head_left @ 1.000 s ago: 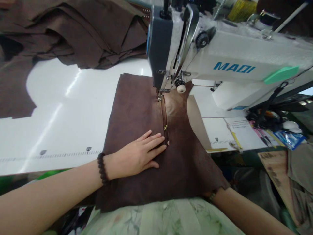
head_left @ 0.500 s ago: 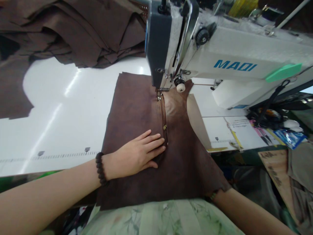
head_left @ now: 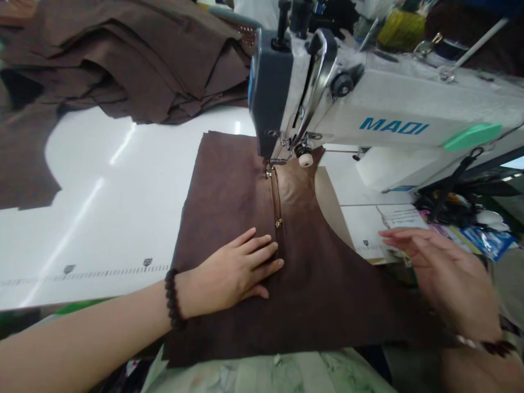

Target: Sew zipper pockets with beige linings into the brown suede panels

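A brown fabric panel (head_left: 229, 185) lies on the white table under the presser foot of a white MAQI sewing machine (head_left: 388, 109). A brown zipper (head_left: 277, 204) runs down the panel from the needle. My left hand (head_left: 235, 267) rests flat on the fabric, fingers stretched out, fingertips beside the zipper's lower end. My right hand (head_left: 446, 278) hovers blurred at the right, above the fabric's right edge and the table's front, fingers spread, holding nothing.
A heap of brown fabric pieces (head_left: 135, 60) lies at the back left of the white table (head_left: 102, 191), which has a ruler scale printed along its front. Cables and small packets (head_left: 470, 218) clutter the right side below the machine arm.
My right hand has come out from under the fabric's lower right corner and risen into view at the right. My left hand stays flat by the zipper.
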The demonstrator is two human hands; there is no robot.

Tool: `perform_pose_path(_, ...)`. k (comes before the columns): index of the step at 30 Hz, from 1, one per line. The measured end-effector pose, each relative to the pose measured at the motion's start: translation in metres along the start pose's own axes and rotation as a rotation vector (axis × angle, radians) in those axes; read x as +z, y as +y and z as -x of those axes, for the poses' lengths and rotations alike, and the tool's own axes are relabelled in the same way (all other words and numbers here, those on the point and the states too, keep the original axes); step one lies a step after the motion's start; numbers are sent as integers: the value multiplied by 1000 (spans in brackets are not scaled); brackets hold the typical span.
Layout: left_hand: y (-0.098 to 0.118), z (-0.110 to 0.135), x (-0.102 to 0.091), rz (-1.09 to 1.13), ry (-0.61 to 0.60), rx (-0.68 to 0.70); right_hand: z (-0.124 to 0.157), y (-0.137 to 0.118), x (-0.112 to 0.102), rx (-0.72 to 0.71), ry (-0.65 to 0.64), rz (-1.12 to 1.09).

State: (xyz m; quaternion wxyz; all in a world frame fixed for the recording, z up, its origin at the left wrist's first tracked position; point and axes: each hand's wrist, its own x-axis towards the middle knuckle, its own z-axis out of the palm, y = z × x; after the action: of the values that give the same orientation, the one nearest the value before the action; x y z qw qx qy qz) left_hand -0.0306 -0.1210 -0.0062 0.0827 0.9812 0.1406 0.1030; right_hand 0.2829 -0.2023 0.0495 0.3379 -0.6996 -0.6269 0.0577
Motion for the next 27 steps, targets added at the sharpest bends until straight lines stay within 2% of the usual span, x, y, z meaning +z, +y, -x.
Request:
perform_pose_path(2,1,0,0,-12,11,2,-6,-20,5,-116,-60,-30)
perform_pose_path(5,1,-1,-1,-33,36,5,-11,-51,39,-514,-346,57)
perform_pose_path(6,1,-1,-2,-39,39,5,-12,-57,55,-561,-405,121)
perform_pose_path(8,1,-2,-2,-47,35,6,-13,-61,86,-608,-446,217)
perform_pose_path(11,3,-3,-2,-47,16,-4,-15,-53,112,-605,-464,263)
perform_pose_path(19,10,-9,1,-47,22,-49,-22,-43,103,-631,-501,275)
perform_pose_path(27,14,-15,3,-81,9,-66,-27,-37,103,-664,-503,273)
